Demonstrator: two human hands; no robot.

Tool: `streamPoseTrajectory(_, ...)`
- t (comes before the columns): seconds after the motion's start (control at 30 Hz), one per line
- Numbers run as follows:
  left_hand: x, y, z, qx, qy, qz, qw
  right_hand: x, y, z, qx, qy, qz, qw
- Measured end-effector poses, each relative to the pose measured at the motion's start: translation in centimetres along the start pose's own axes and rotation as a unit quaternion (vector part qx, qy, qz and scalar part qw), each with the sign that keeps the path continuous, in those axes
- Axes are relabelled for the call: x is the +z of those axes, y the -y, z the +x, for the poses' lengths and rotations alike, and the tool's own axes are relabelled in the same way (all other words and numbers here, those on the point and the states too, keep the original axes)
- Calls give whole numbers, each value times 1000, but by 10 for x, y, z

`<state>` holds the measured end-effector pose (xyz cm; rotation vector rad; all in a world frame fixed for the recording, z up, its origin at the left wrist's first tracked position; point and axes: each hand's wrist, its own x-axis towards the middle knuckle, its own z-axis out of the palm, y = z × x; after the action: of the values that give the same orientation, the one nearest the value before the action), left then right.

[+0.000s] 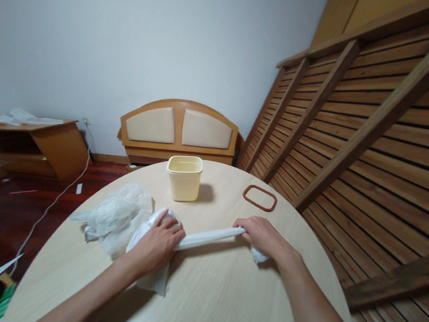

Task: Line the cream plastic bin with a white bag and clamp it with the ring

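Round pale tabletop [218, 296], near. Left hand [162, 240] rests on one end of a white plastic bag [205, 238]; right hand [260, 234] closes around its twisted other end. Crumpled bag [123, 218], left; yellow bin [184, 179] and brown frame [260, 198], far.

Old wooden furniture around a pale wall [155, 35].
Over there an arched headboard [178, 126] holds two cream panels [151, 124]; a big slatted wooden frame [362, 121] slants up on the right. To the left, rumpled white sheets [21, 117] lie toward the low desk's [55, 150] far edge, and a white cable [55, 202] trails across the dark red floor [93, 173].
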<state>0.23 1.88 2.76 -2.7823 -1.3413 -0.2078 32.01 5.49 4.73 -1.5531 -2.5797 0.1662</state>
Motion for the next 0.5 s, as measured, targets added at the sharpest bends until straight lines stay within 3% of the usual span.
streamPoseTrajectory(0.2, -5, -4, 0, 15, -2, -10, 1000, 3, -27, -1, 21, -22, 37, 999)
streamPoseTrajectory(0.5, -9, -4, 3, 22, -5, -3, 1000, -2, -35, -7, 50, -6, 84, 995)
